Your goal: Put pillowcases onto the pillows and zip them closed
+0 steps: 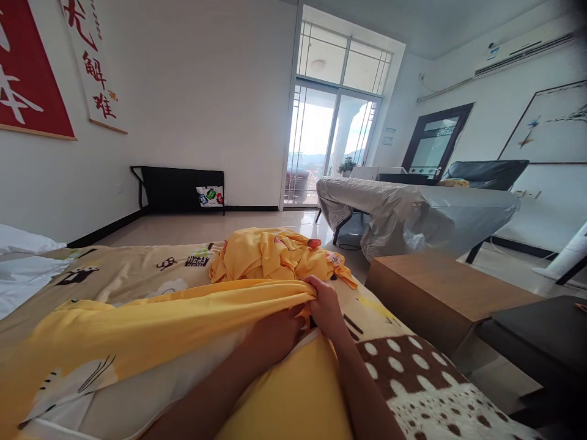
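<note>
A yellow duvet cover point(151, 318) with a pale cartoon print lies spread in front of me, its white inner side showing where the edges part. My right hand point(326, 305) is closed around the gathered far end of its upper edge, thumb and fingers pressed together. Just left of it, my left hand point(282, 330) reaches between the upper and lower layers. Its fingers curl in close to the right hand, and what they pinch is hidden. Beyond both hands, a crumpled heap of yellow printed fabric point(270, 253) rests on the bed.
Under the cover is a bed with a beige patterned blanket point(123, 269), brown and dotted at right. White bedding point(27, 263) lies at far left. A wooden cabinet point(449, 287) and a dark seat point(541, 336) stand right, near a plastic-covered table point(413, 208).
</note>
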A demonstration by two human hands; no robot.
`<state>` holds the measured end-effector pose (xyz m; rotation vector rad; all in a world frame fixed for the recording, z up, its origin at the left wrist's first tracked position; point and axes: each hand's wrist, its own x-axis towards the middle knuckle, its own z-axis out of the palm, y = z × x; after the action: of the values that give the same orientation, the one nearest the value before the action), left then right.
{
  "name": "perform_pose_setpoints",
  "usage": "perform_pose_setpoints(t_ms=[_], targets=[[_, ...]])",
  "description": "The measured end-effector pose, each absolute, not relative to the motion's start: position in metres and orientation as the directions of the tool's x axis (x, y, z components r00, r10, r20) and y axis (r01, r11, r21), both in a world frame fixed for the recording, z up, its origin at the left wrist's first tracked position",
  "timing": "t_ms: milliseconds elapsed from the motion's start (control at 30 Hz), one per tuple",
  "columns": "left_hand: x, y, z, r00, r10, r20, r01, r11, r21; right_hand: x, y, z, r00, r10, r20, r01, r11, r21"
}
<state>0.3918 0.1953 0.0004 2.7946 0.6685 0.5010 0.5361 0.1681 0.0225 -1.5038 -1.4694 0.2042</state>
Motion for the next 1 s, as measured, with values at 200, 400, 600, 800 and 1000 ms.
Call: perform_pose_setpoints(t_ms=[200,400,600,800,1000], targets=[[0.387,0.190,0.006,0.825,0.516,0.231,0.422,-0.834,0.354,0.543,0.161,0.031,0.175,0.913,0.368,0.729,0.131,-0.672],[0.386,0.186,0.013,0.833,0.521,0.184,0.421,-0.814,0.399,0.546,0.160,0.027,0.169,0.909,0.381,0.855,0.058,-0.516],[0.390,0.191,0.010,0.844,0.507,0.174,0.430,-0.834,0.346,0.539,0.165,0.023,0.139,0.884,0.447,0.789,0.174,-0.589],[0.394,0.194,0.003,0.864,0.449,0.230,0.387,-0.882,0.267,0.532,0.167,0.022,0.216,0.860,0.462,0.707,0.188,-0.681],[0.394,0.193,0.006,0.866,0.429,0.257,0.368,-0.895,0.253,0.536,0.169,0.019,0.195,0.866,0.460,0.673,0.223,-0.705]])
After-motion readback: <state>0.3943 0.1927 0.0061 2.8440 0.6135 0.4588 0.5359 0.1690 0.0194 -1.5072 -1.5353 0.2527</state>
